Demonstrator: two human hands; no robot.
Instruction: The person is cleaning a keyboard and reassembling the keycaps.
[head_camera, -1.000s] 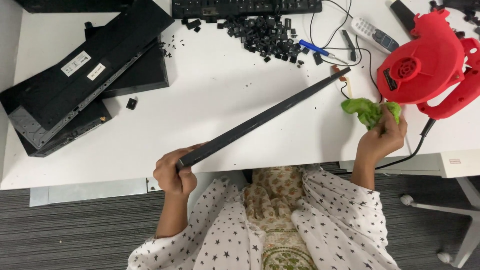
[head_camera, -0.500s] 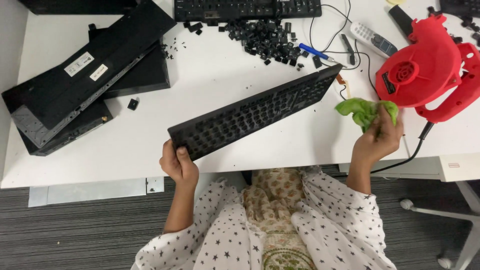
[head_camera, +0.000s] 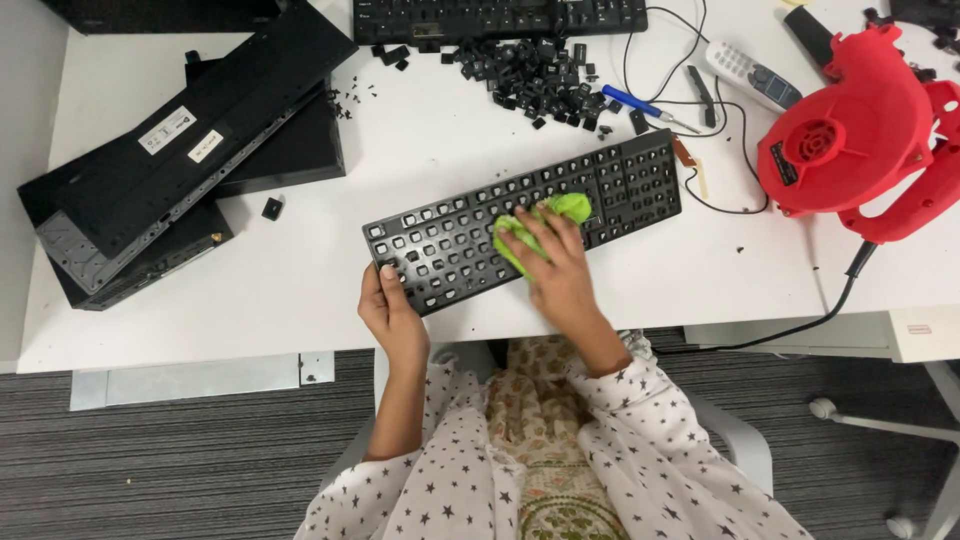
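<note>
The keyboard (head_camera: 525, 225), stripped of its keys, lies flat on the white desk (head_camera: 300, 270). At its left end, the left hand (head_camera: 392, 308) has fingers clamped on its near edge. At its middle, the right hand (head_camera: 555, 268) presses a green cloth (head_camera: 545, 218) down, fingers together. A red blower (head_camera: 850, 135) sits right of the keyboard.

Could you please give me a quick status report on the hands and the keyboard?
Left hand grips the keyboard's near-left edge. Right hand presses a green cloth on its keyless top. Nothing in the way.
</note>
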